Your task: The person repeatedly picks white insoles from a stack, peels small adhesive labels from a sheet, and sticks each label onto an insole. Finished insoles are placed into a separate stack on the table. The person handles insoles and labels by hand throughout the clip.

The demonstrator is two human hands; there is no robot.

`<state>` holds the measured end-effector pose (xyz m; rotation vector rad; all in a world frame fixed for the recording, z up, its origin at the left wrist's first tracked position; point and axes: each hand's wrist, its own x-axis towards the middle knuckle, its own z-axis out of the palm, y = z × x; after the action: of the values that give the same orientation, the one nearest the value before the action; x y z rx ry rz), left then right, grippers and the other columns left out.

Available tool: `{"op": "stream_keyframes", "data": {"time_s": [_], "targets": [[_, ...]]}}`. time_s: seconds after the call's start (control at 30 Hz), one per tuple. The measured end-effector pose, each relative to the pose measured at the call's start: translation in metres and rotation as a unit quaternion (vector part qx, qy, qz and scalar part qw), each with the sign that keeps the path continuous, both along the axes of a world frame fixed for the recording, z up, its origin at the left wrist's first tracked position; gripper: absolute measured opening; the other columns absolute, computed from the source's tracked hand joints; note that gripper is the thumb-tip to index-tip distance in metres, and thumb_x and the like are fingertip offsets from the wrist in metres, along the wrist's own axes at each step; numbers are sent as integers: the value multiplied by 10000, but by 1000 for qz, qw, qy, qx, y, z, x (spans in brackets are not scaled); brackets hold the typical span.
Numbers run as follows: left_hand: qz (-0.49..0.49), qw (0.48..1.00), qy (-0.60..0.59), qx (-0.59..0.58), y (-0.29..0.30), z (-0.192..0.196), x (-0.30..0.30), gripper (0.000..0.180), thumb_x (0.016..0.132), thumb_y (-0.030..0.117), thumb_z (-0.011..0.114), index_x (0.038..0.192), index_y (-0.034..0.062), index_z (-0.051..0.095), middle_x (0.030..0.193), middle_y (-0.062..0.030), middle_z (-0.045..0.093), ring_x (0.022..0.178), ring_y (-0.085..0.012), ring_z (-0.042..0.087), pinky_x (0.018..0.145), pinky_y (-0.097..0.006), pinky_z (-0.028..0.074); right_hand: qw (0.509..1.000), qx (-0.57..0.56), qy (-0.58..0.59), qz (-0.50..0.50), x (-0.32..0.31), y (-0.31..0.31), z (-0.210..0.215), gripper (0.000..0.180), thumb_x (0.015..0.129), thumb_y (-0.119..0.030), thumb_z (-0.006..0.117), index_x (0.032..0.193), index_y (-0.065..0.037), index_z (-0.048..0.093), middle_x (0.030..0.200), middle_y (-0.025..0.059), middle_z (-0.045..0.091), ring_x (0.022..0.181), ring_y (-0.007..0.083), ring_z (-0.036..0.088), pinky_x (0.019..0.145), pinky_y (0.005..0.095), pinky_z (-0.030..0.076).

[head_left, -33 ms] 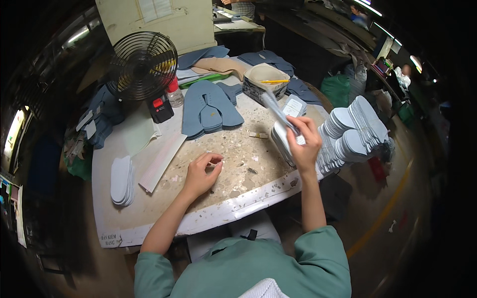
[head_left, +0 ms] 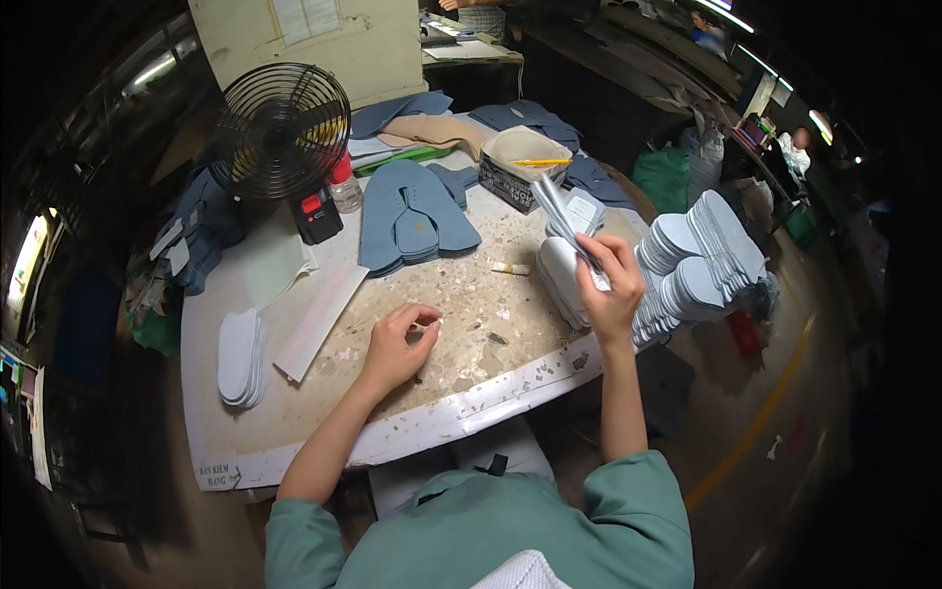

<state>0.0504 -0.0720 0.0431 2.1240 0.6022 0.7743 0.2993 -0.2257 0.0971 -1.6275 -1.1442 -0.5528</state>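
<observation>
My right hand (head_left: 610, 285) grips a thin bundle of pale grey insole-shaped pieces (head_left: 553, 206) between thumb and fingers. The bundle is tilted, its far ends slightly fanned apart. Below it, a stack of similar pieces (head_left: 559, 273) lies on the table beside a small light stack (head_left: 585, 210). Rows of more insole-shaped pieces (head_left: 702, 260) stand packed to the right of this hand. My left hand (head_left: 397, 344) rests on the worn tabletop (head_left: 471, 344), fingers loosely curled with a gap to the thumb. Nothing clear shows between them; a tiny white bit is by the fingertips.
Blue-grey cut pieces (head_left: 412, 221) lie in the middle. Behind them are a black fan (head_left: 280, 128), a red-capped bottle (head_left: 345, 187) and a box with a yellow pencil (head_left: 505, 182). At left lie a pale insole stack (head_left: 238, 358) and a long paper strip (head_left: 319, 324).
My right hand has shifted slightly right and toward me with the bundle. The bundle's far ends have turned and spread a little. My left hand has stayed in place.
</observation>
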Motion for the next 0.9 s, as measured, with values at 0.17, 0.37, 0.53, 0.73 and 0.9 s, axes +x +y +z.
{"op": "stream_keyframes", "data": {"time_s": [0.17,0.37,0.53,0.73,0.9], "targets": [[-8,1000,-1,3,-2,1,0,135,844,82,647,950,19,700,912,-112,695,810,-206,683,734,-296,551,967,-250,-42,-13,14,-35,-28,283,730,33,669,992,-59,724,914,87,614,856,242,620,734,337,507],[-3,1000,-6,1,-1,0,0,124,850,84,647,933,10,701,879,-113,698,781,-194,681,706,-293,551,981,-191,16,-33,46,-31,-47,347,847,-244,663,1124,-35,672,1011,178,625,970,351,605,882,395,459],[4,1000,0,-11,1,5,-4,121,858,90,645,922,3,698,861,-116,700,766,-184,678,692,-291,550,893,-390,209,-85,71,-10,-53,588,900,-440,592,1277,9,547,1064,301,642,1027,462,609,907,454,473],[5,1000,1,-25,4,7,-5,128,860,99,642,926,2,695,858,-118,705,756,-185,680,691,-295,551,913,-327,242,-38,75,-12,-61,688,751,-439,779,1233,-42,488,978,272,661,869,370,674,771,421,526],[-7,1000,-11,-2,3,4,-5,127,862,102,643,924,4,693,858,-113,707,759,-192,684,727,-303,548,881,-257,398,12,62,-3,-51,855,614,-274,902,1284,-94,401,1008,238,620,890,279,649,697,353,532]]}}
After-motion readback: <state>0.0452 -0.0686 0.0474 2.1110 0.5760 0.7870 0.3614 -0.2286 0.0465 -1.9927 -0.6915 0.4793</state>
